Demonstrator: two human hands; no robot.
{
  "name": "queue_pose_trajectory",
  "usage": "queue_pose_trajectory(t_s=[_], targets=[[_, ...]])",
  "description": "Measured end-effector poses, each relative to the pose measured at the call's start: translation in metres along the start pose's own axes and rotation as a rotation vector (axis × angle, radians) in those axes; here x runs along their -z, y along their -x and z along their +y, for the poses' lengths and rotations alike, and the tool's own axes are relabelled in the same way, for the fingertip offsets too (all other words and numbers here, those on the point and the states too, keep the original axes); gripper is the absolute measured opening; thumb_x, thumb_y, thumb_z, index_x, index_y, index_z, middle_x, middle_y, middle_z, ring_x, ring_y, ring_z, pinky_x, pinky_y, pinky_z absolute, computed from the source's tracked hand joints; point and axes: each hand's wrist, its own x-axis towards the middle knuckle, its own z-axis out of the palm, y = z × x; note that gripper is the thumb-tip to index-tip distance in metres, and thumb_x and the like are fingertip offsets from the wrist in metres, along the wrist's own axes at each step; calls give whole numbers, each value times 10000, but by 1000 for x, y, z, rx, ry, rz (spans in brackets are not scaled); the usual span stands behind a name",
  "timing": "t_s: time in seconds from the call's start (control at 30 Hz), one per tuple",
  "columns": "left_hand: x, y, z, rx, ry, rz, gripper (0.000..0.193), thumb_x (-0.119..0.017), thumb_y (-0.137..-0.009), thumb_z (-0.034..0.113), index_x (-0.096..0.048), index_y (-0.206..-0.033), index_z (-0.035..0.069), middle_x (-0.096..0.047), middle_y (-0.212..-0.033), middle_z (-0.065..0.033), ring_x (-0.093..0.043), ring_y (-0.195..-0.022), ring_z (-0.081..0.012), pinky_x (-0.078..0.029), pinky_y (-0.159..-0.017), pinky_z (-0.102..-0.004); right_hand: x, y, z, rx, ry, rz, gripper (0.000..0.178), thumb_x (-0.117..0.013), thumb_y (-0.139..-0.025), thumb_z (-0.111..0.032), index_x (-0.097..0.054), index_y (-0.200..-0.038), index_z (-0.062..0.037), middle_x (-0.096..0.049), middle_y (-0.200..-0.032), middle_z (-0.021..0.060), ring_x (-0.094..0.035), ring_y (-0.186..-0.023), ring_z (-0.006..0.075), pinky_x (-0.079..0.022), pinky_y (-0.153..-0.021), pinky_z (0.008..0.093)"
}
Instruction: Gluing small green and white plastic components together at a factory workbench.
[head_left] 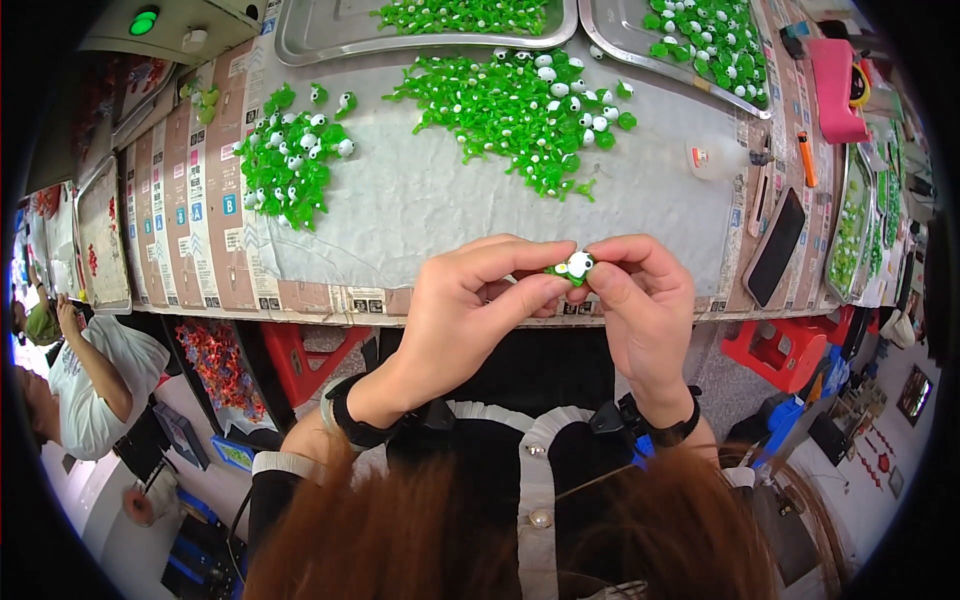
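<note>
In front of my body, near the table's front edge, both hands pinch one small green toy figure (577, 266) with bulging white eyes and black pupils. My left hand (462, 292) grips its left side between thumb and forefinger. From the other side, the thumb and fingers of my right hand (645, 298) close on it; the fingertips cover part of the toy. Beyond my hands lies a heap of small green figure parts (480, 105), several white eyeballs among them at its right side. To the left is a smaller pile of green pieces with white eyes (292, 165).
Two metal trays (425, 52) (690, 77) of green pieces stand at the back. On the right are a translucent bottle (715, 159), a dark phone (776, 247), an orange-handled tool (806, 160) and a pink holder (836, 90). Red stools (775, 352) stand below; another person (95, 385) sits at left.
</note>
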Motion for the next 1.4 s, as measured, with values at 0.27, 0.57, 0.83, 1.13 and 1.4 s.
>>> queue_pose_trajectory(t_s=[0.27, 0.57, 0.83, 1.13, 1.4], targets=[[-5, 0, -2, -47, -94, 60, 173, -525, -754, 29, -559, -919, -13, -564, -776, -73, -538, -672, -89, -442, -575, -183, -4, 1, -2, -1, 20, 56, 153, -506, -753, -14, -508, -893, 48, -557, -774, 112, -541, -642, 149, -440, -594, 230], [-7, 2, -2, 28, 32, 87, 162, -515, -771, 49, -546, -907, -33, -574, -774, -67, -532, -658, -78, -445, -596, -187, -4, 2, 1, 8, -16, 21, 117, -497, -765, 0, -524, -869, 47, -569, -800, 111, -561, -674, 141, -465, -616, 225], [-8, 3, -2, -10, 29, 68, 136, -505, -776, 43, -542, -879, -39, -580, -766, -69, -542, -679, -80, -441, -595, -185, -1, 4, 4, 47, 21, 12, 104, -494, -766, 3, -520, -858, 45, -564, -800, 112, -560, -674, 140, -468, -613, 226], [-4, -5, -8, -554, -529, 103, 161, -586, -683, -4, -559, -841, -13, -569, -693, -89, -554, -586, -137, -430, -494, -209, 0, 4, -1, 84, 66, -39, 117, -481, -770, 9, -503, -882, 34, -555, -804, 90, -551, -699, 129, -459, -625, 216], [-6, -4, -9, -591, -564, 113, 164, -588, -668, -21, -561, -830, -14, -568, -691, -95, -553, -573, -148, -432, -477, -222, 1, 3, 4, 77, 24, -55, 126, -487, -771, -3, -505, -891, 34, -556, -816, 89, -544, -697, 120, -452, -621, 213]])
